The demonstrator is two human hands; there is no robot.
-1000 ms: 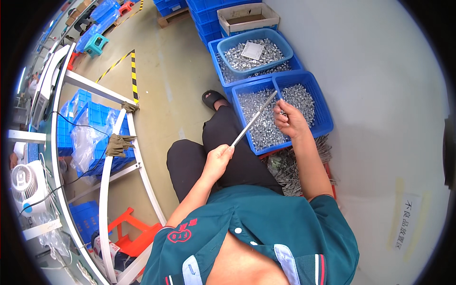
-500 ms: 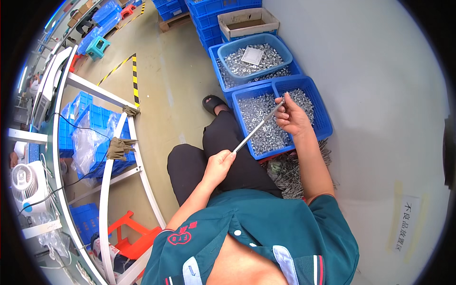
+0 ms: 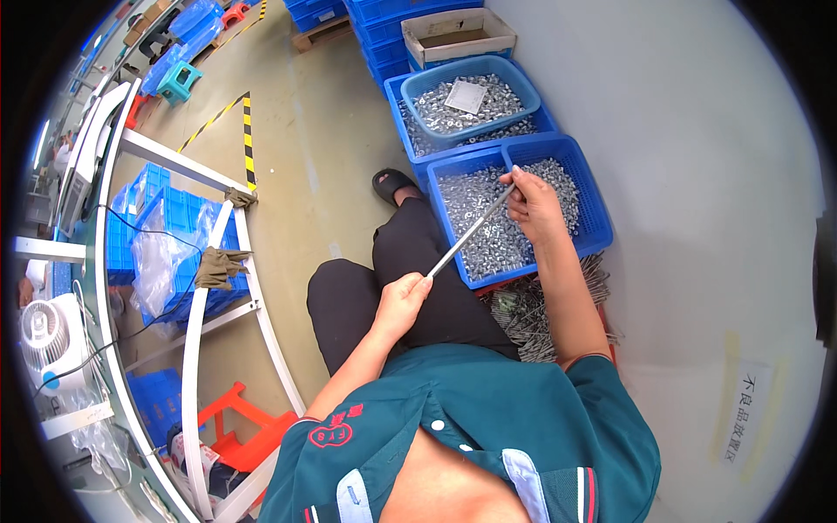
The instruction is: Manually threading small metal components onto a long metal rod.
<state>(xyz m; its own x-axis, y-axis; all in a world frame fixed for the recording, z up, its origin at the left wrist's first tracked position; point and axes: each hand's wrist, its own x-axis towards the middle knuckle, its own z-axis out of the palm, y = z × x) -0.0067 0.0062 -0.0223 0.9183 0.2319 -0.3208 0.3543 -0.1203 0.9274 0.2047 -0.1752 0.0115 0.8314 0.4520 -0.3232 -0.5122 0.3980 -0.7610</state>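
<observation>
A long, thin metal rod (image 3: pixel 471 235) slants across my lap, its far end up and to the right. My left hand (image 3: pixel 402 302) is closed around the near end, above my thighs. At the far end the fingers of my right hand (image 3: pixel 535 204) pinch the rod, over the divided blue basket. Whether a small part sits on that tip is hidden by the fingers. Below lies the blue basket (image 3: pixel 596 228), both compartments filled with small silvery metal fittings (image 3: pixel 475 196). Many long metal rods (image 3: pixel 523 318) are heaped beside my right thigh, under the basket's near edge.
Behind the basket stands a lighter blue tub (image 3: pixel 534 98) of fittings with a white card (image 3: pixel 466 97) on top. A carton (image 3: pixel 501 42) and stacked blue crates (image 3: pixel 379 39) are farther back. A white frame (image 3: pixel 199 349) stands at my left, a wall (image 3: pixel 689 218) at my right.
My right hand has shifted slightly and its fingers have curled over the rod's far end, thumb and forefinger now pointing left. My left hand and the rod stay nearly in place.
</observation>
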